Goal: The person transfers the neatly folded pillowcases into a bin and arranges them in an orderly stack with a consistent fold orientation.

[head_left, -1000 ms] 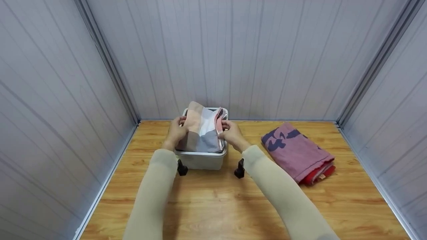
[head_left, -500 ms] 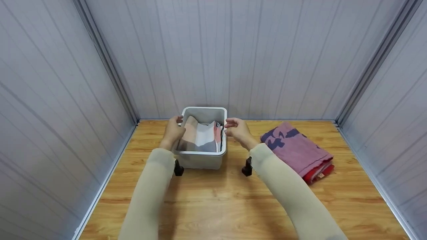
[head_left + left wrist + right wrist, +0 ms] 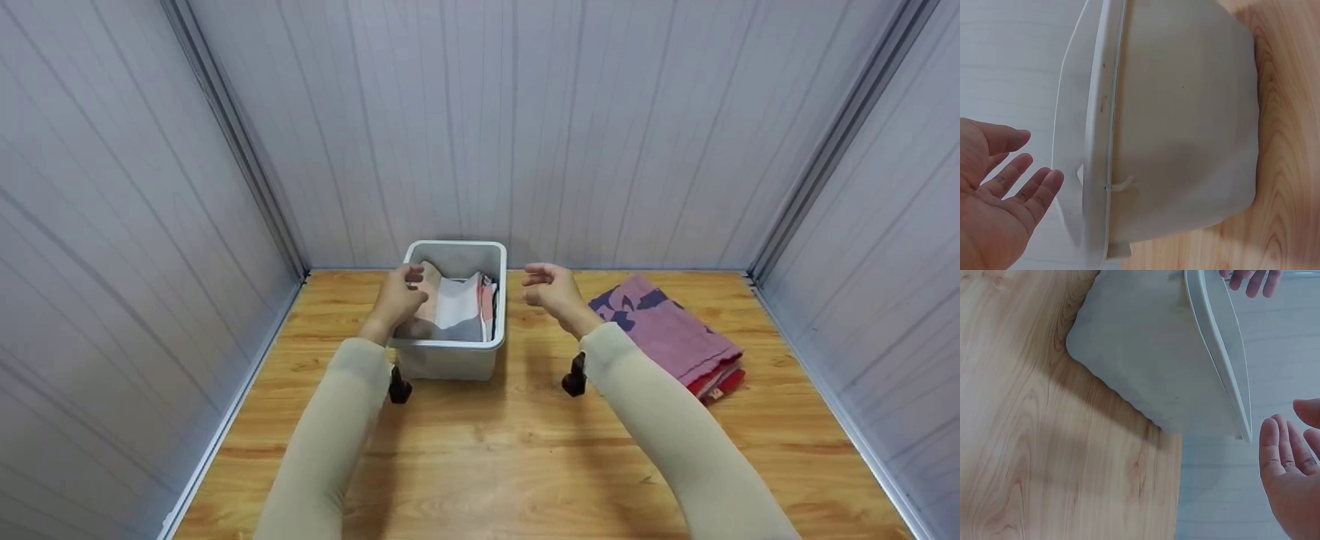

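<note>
A folded cloth (image 3: 457,304) with peach, white and grey panels lies inside a white plastic bin (image 3: 448,363). Above the bin's left rim hovers my left hand (image 3: 397,298), its fingers loosely bent and holding nothing. In the left wrist view that hand (image 3: 1002,194) is beside the rim, thumb and fingers apart. My right hand (image 3: 556,292) is in the air to the right of the bin, also with nothing in it. The right wrist view shows the right hand (image 3: 1292,461) with relaxed fingers, apart from the bin's wall (image 3: 1140,354).
A folded purple towel (image 3: 675,330) with dark blue patterns and red inner layers lies on the wooden surface (image 3: 480,450) at the right. Panelled walls (image 3: 480,135) stand behind and at both sides. Dark wrist mounts (image 3: 574,375) hang beneath the sleeves.
Both hands have let go of the folded cloth, which has sunk down into the bin. The right hand has moved away to the right; the left stays near the left rim.
</note>
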Motion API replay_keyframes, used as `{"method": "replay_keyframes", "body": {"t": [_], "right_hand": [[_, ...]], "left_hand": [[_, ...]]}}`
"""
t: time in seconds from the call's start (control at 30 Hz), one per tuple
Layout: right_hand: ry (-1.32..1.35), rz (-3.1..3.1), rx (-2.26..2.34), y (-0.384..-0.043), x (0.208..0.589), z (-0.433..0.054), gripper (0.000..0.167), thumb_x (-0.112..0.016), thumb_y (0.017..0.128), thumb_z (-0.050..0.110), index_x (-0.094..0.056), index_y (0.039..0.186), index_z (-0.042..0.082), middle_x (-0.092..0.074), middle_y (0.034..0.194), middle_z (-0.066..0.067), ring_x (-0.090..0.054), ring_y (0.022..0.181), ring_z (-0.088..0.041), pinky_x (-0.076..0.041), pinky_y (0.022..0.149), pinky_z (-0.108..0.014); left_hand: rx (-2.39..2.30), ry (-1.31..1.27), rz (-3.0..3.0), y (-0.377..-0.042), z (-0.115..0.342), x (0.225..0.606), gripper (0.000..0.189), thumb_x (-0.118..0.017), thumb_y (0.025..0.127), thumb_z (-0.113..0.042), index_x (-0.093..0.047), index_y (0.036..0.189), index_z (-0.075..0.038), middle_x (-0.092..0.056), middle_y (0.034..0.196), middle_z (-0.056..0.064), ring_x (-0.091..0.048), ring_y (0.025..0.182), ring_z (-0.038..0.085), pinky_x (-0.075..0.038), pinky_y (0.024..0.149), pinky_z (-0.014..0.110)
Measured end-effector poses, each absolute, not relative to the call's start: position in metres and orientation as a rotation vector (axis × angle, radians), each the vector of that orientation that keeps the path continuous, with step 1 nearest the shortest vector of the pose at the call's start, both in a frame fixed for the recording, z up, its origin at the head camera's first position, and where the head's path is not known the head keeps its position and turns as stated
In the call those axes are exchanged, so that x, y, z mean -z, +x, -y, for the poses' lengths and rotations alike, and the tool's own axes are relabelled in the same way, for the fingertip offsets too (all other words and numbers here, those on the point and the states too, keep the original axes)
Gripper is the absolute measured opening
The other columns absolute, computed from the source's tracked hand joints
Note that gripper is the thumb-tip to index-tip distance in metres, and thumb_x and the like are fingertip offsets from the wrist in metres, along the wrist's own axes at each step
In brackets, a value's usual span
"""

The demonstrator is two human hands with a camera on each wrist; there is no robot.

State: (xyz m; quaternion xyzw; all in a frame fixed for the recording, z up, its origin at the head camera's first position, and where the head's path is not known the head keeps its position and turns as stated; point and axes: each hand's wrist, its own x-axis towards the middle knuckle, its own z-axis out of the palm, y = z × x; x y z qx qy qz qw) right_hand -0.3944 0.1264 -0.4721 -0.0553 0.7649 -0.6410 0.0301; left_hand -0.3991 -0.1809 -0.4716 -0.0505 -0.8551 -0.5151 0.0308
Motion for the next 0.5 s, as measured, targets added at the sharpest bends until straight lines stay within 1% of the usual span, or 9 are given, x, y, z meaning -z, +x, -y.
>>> {"method": "replay_keyframes", "body": {"t": [0.13, 0.2, 0.33, 0.5], "right_hand": [[-0.167, -2.349, 1.998, -0.394, 0.472, -0.136, 0.049, -0.065, 0.097, -0.007, -0.06, 0.147, -0.005, -0.07, 0.122, -0.014, -0.072, 0.103, -0.023, -0.064, 0.092, -0.033], [-0.159, -2.339, 2.008, -0.394, 0.471, -0.14, 0.049, -0.067, 0.097, -0.006, -0.06, 0.146, -0.005, -0.07, 0.118, -0.011, -0.072, 0.099, -0.019, -0.064, 0.091, -0.033], [-0.143, -2.332, 2.005, -0.393, 0.469, -0.15, 0.051, -0.073, 0.098, 0.0, -0.06, 0.147, -0.004, -0.068, 0.114, -0.005, -0.071, 0.094, -0.011, -0.063, 0.093, -0.035], [-0.134, -2.353, 1.983, -0.391, 0.467, -0.163, 0.052, -0.077, 0.099, 0.007, -0.06, 0.147, -0.002, -0.069, 0.117, -0.006, -0.07, 0.097, -0.01, -0.061, 0.098, -0.039]], "left_hand": [[1.591, -0.195, 2.642, -0.398, 0.177, 0.472, 0.054, -0.06, 0.096, 0.004, -0.053, 0.149, 0.009, -0.057, 0.149, 0.035, -0.055, 0.141, 0.052, -0.049, 0.118, 0.056], [1.601, -0.212, 2.639, -0.398, 0.174, 0.473, 0.054, -0.061, 0.095, 0.003, -0.054, 0.148, 0.009, -0.057, 0.148, 0.035, -0.055, 0.14, 0.052, -0.05, 0.117, 0.056], [1.602, -0.248, 2.626, -0.396, 0.169, 0.474, 0.049, -0.062, 0.094, 0.003, -0.057, 0.143, 0.008, -0.06, 0.145, 0.034, -0.058, 0.137, 0.051, -0.051, 0.116, 0.057], [1.603, -0.312, 2.601, -0.391, 0.161, 0.472, 0.041, -0.066, 0.093, 0.004, -0.059, 0.133, 0.006, -0.064, 0.138, 0.033, -0.063, 0.131, 0.05, -0.052, 0.113, 0.058]]}}
